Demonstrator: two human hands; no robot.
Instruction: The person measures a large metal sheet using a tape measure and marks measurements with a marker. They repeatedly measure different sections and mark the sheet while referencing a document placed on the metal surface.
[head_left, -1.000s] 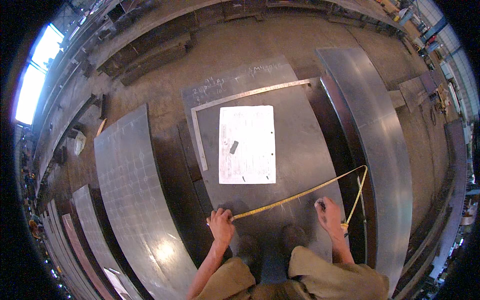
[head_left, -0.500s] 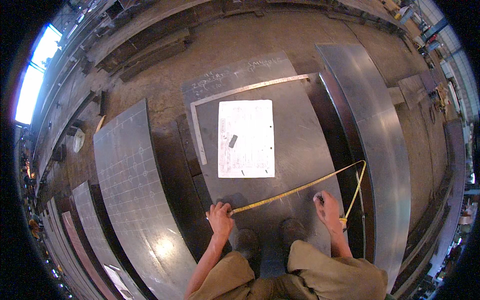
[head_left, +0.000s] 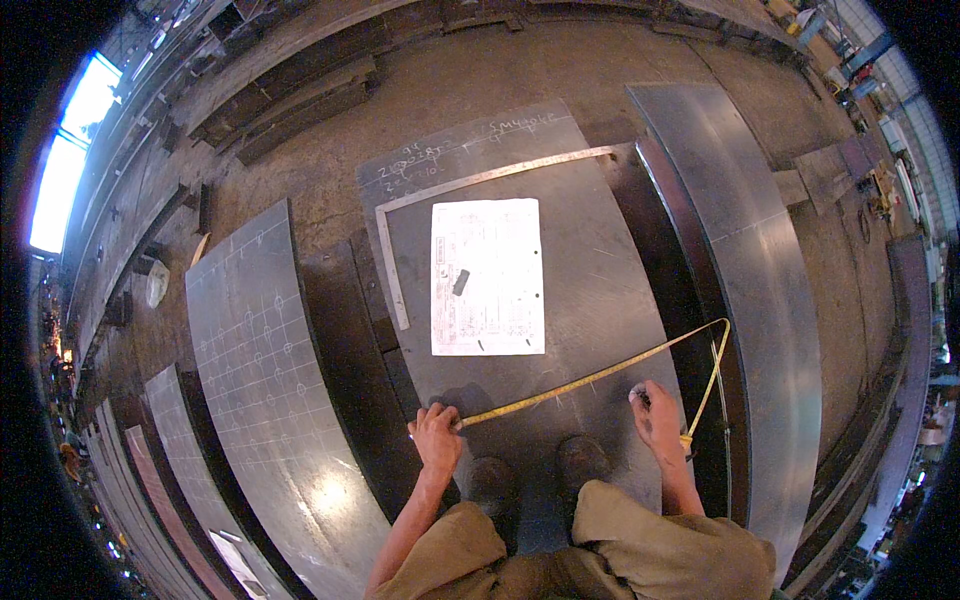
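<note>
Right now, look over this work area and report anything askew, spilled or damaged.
Nothing looks spilled or broken. One oddity: the yellow tape measure bends sharply beyond the right edge of the steel plate and doubles back toward the right hand, rather than running straight; perhaps that is just slack.
</note>
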